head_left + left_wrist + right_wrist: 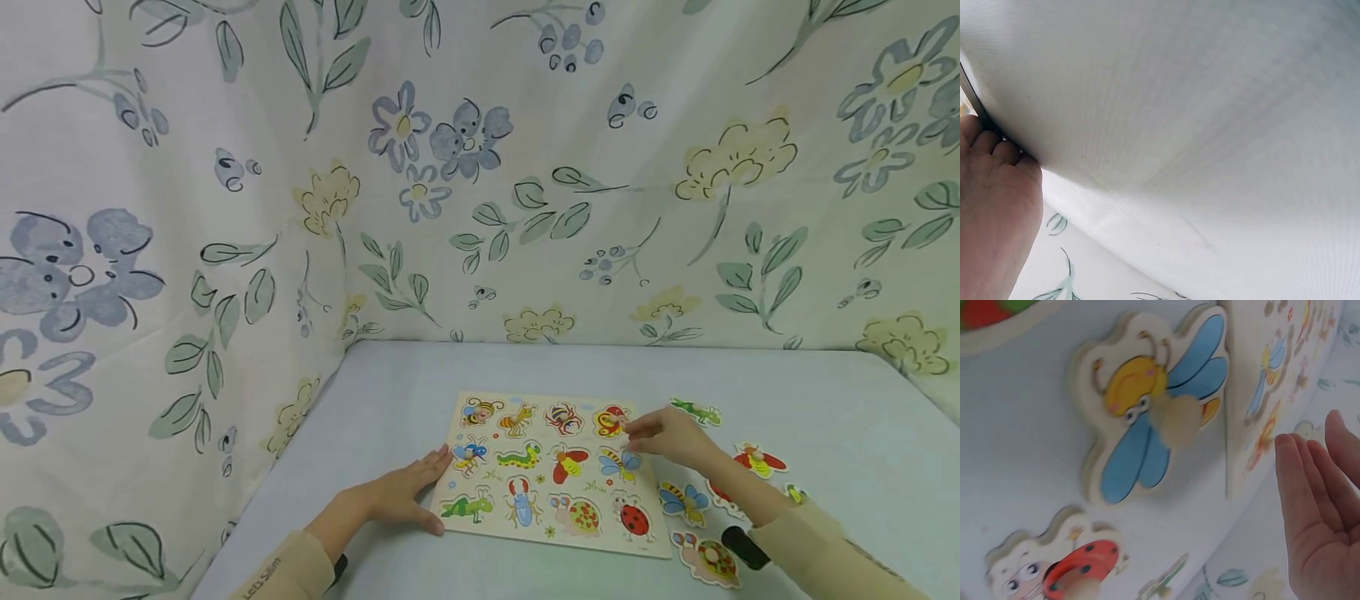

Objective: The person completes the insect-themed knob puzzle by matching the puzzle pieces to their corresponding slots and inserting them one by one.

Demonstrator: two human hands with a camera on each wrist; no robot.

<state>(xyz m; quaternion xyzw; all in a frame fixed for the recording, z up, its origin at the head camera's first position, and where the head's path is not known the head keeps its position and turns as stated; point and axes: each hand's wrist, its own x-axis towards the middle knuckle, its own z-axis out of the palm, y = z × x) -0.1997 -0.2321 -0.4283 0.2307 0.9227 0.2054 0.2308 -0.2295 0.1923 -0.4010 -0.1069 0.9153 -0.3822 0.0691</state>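
A pale wooden puzzle board [543,484] with colourful insect pictures lies flat on the table. My left hand [405,493] rests at its left edge, fingers extended and thumb near the lower left corner. In the left wrist view, only part of the left hand [997,212] shows beside the board's side. My right hand [671,437] is at the upper right of the board, fingertips by the red-and-yellow butterfly picture [611,422]. The right wrist view shows the right hand [1322,512] with fingers fairly straight and nothing visible between them.
Loose knobbed pieces lie right of the board: a blue-winged insect [684,502], a snail [708,560], a red-winged insect [760,460] and a green grasshopper [697,411]. A ladybug piece [1085,562] is partly under the right forearm in the head view. Floral curtain [480,208] surrounds the table.
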